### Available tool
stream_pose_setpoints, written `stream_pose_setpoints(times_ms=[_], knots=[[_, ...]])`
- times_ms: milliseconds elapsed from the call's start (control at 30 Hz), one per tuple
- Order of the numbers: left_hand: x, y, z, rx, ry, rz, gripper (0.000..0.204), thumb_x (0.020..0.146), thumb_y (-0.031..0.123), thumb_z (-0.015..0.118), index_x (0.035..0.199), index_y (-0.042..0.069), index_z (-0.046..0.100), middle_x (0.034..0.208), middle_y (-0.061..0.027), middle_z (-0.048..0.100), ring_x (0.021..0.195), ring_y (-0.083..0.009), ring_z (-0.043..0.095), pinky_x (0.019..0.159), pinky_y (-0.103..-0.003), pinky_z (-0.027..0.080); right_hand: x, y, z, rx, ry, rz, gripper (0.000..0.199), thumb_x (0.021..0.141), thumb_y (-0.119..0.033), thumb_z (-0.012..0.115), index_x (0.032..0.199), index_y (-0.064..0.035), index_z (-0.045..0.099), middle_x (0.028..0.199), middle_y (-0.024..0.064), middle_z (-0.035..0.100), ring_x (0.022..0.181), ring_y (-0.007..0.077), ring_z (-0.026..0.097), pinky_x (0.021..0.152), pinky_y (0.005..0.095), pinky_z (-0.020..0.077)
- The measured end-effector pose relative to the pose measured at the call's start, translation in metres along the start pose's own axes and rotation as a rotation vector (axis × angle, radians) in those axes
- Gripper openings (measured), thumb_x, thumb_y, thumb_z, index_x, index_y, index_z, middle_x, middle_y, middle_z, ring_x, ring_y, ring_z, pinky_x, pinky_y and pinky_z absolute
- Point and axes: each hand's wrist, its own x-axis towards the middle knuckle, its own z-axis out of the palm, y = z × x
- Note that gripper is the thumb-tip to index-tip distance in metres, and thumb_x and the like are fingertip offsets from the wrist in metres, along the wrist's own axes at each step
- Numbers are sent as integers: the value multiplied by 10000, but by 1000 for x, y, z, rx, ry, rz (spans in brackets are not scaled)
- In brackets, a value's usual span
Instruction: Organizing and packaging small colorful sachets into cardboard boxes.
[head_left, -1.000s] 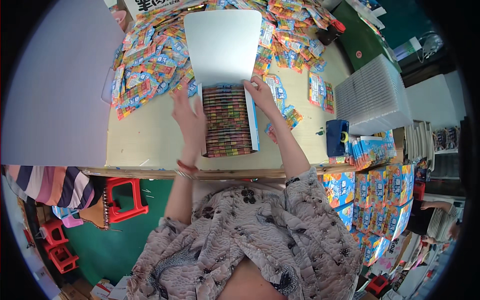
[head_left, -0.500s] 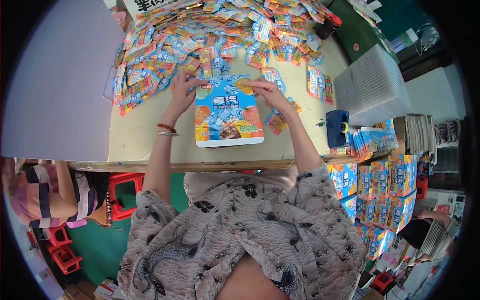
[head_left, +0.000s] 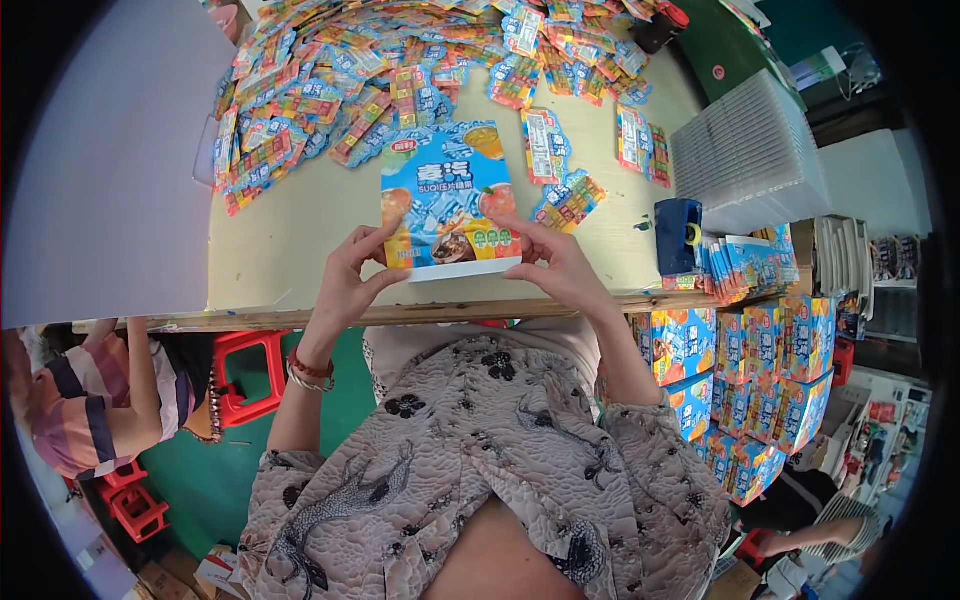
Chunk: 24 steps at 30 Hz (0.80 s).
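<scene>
A flat-fronted blue and orange candy box (head_left: 450, 190) with fruit pictures and a white lower edge is in front of me, close to the table's front edge. My left hand (head_left: 352, 268) pinches its lower left corner between thumb and fingers. On the other side, my right hand (head_left: 562, 262) grips the lower right corner, thumb beneath and fingers on the printed front. Just right of the box lie loose candy packets (head_left: 568, 202), one of them near my right fingers. Behind it spreads a big heap of similar colourful packets (head_left: 310, 100).
A stack of clear plastic trays (head_left: 750, 140) stands at the right, beside a dark blue tape dispenser (head_left: 678, 238). Folded cartons (head_left: 740, 265) and stacked boxes (head_left: 760, 375) are lower right. A dark cup with a red lid (head_left: 660, 28) stands far back. Another person (head_left: 100, 400) sits at left.
Both hands have slid from the box's upper part down to its lower corners. The box's top edge has moved farther from me, and the box now looks shorter and tilted.
</scene>
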Motion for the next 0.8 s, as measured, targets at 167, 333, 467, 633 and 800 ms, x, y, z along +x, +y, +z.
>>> stream_pose_setpoints(times_ms=[167, 333, 467, 633, 800], knots=[[1, -1, 3, -45, 59, 112, 706, 736, 48, 760, 1377, 122, 472, 1000, -20, 525, 849, -118, 496, 800, -240, 449, 2, -6, -6, 327, -17, -27, 688, 742, 44, 695, 1365, -155, 482, 964, 24, 589, 759, 64, 544, 672, 214, 466], [-2, 6, 12, 195, 99, 149, 707, 742, -11, 731, 1383, 112, 458, 1012, -50, 533, 859, -144, 517, 804, -259, 455, 6, -1, 10, -127, 191, -63, 640, 791, 25, 664, 1377, -118, 449, 927, 53, 630, 697, 86, 587, 673, 252, 488], [-9, 4, 28, 379, 230, 211, 687, 750, -38, 709, 1376, 102, 463, 1009, -82, 536, 860, -174, 546, 767, -282, 471, 4, 6, 15, -296, 274, -295, 597, 822, -18, 651, 1374, -111, 445, 886, 80, 626, 720, 156, 599, 723, 299, 490], [-21, -1, 34, 424, 288, 187, 653, 763, -42, 697, 1363, 98, 478, 968, -79, 546, 847, -165, 556, 728, -287, 480, -2, 4, 13, -432, 212, -325, 525, 831, -64, 648, 1331, -108, 495, 861, 110, 595, 826, 283, 569, 797, 354, 458], [-21, -5, 38, 232, 313, 143, 605, 777, -56, 680, 1335, 109, 514, 921, -68, 549, 810, -158, 558, 688, -287, 484, 0, 14, 14, -432, 264, -424, 463, 810, -44, 662, 1259, -95, 560, 846, 98, 588, 759, 257, 546, 768, 354, 458]])
